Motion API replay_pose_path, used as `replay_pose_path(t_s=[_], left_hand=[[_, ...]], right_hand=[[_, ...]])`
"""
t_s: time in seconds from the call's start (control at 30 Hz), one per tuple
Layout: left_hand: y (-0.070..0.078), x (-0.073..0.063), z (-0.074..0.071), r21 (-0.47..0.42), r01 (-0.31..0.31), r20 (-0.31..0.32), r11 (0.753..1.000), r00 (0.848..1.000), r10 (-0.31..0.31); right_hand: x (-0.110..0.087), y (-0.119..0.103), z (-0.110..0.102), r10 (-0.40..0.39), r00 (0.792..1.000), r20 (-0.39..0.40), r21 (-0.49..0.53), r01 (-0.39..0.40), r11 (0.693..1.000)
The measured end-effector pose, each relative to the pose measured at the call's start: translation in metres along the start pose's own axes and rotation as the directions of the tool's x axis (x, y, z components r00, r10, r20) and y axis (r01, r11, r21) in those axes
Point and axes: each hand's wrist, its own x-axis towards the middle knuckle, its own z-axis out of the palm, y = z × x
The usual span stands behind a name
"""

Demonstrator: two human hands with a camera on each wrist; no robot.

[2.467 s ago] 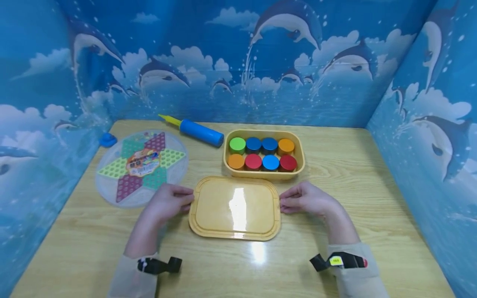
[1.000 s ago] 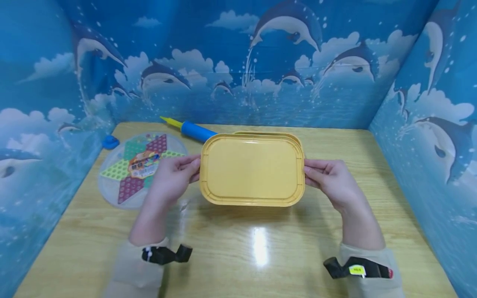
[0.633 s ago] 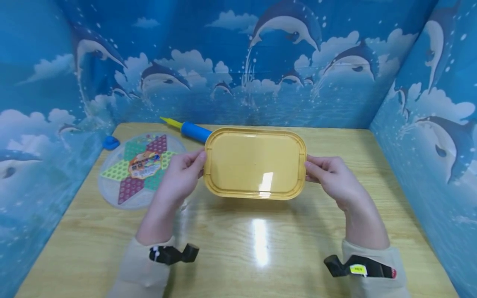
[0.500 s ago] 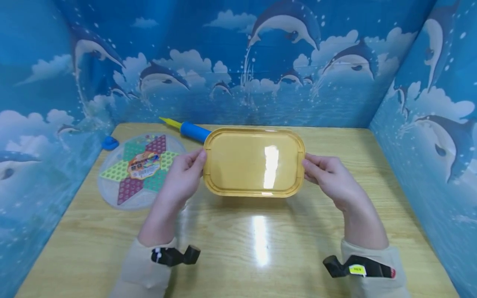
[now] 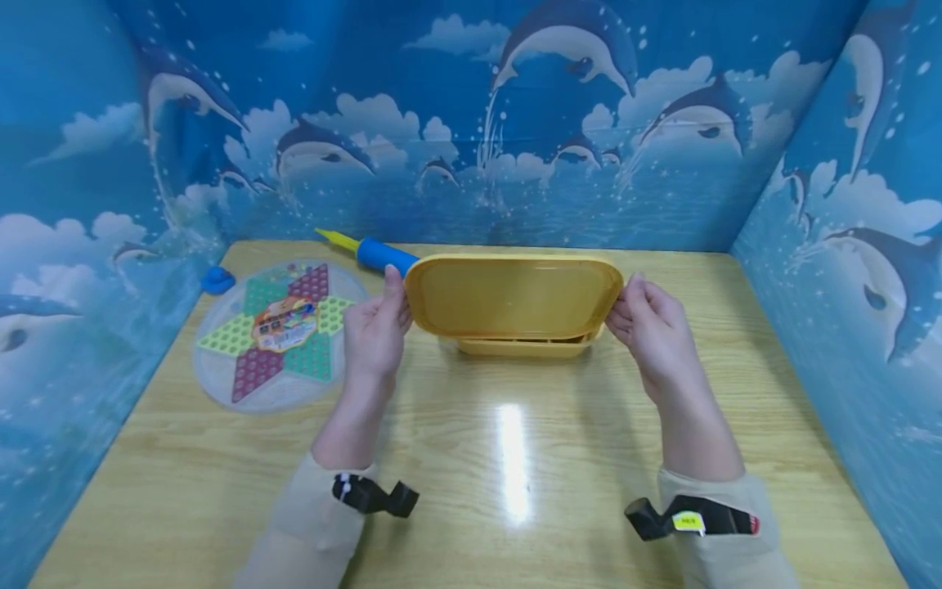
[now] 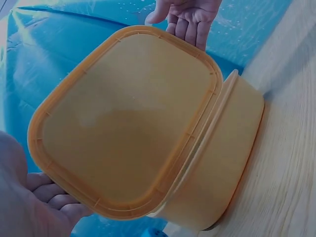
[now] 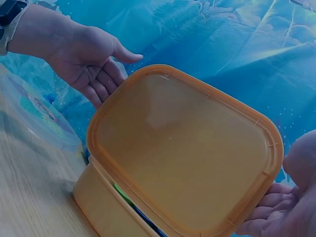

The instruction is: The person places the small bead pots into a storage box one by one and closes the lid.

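Note:
A yellow rectangular lid [image 5: 515, 296] is held up, tilted, above the matching yellow plastic box [image 5: 526, 348]. My left hand [image 5: 374, 331] holds its left end and my right hand [image 5: 651, 331] its right end. Fingers of both hands reach behind the rim, while the thumbs stand up away from it. The left wrist view shows the lid [image 6: 128, 123] standing beside the box's rim [image 6: 212, 126]. A narrow gap in the right wrist view reveals green and blue edges inside the box [image 7: 111, 202]; the lid hides its other contents.
A round, clear-rimmed Chinese checkers board [image 5: 275, 335] lies at the left. Behind it are a small blue object [image 5: 217, 280] and a blue pump with a yellow nozzle [image 5: 379, 254], partly hidden by the lid. Dolphin-print cloth [image 5: 471, 123] walls the wooden table [image 5: 471, 507].
Both hands have lifted the lid from the table and carried it over the box. Since half a second ago, it has tilted more steeply, the thumbs have come off it, and the box's front shows below.

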Motion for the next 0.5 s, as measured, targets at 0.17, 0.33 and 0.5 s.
replay_pose_path(t_s=[0.17,0.33,0.5], left_hand=[[-0.006,0.003,0.004,0.026,-0.008,-0.082,1.0,0.997,0.01],[-0.006,0.003,0.003,0.112,0.012,-0.133,0.994,0.991,0.003],[0.003,0.0,0.003,0.163,0.015,-0.067,0.986,0.998,-0.004]], right_hand=[[0.003,0.003,0.004,0.024,0.998,-0.056,0.036,-0.022,0.999],[0.004,0.003,0.006,0.013,0.994,-0.109,0.054,-0.007,0.998],[0.003,0.001,0.006,-0.047,0.993,-0.105,0.191,0.067,0.979]])
